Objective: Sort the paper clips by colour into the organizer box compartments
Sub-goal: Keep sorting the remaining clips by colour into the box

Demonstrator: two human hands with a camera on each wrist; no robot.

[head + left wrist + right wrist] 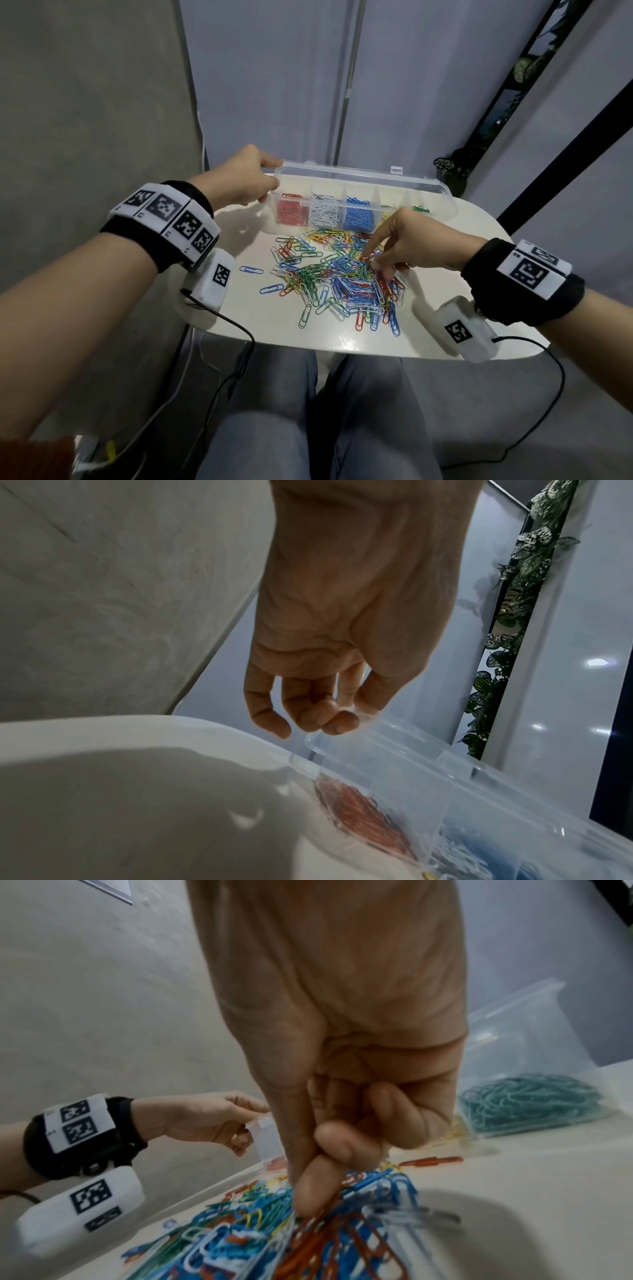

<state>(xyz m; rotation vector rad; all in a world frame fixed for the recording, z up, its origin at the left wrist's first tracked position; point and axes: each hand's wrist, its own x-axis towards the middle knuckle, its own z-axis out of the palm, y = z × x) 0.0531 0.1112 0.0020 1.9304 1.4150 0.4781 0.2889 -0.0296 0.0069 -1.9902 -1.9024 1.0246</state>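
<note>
Our left hand (239,178) fingers pinch the box (363,192) end; right hand (407,243) fingers pinch a red clip (329,1229) in the pile (339,277).

mixed paper clips (342,277) heaped before the open organizer box (394,192)
red, white, blue clips already fill its left three compartments.

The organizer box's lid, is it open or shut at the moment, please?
Open: the lid stands raised behind the compartments, whose red clips lie uncovered; the left hand holds its corner.
</note>
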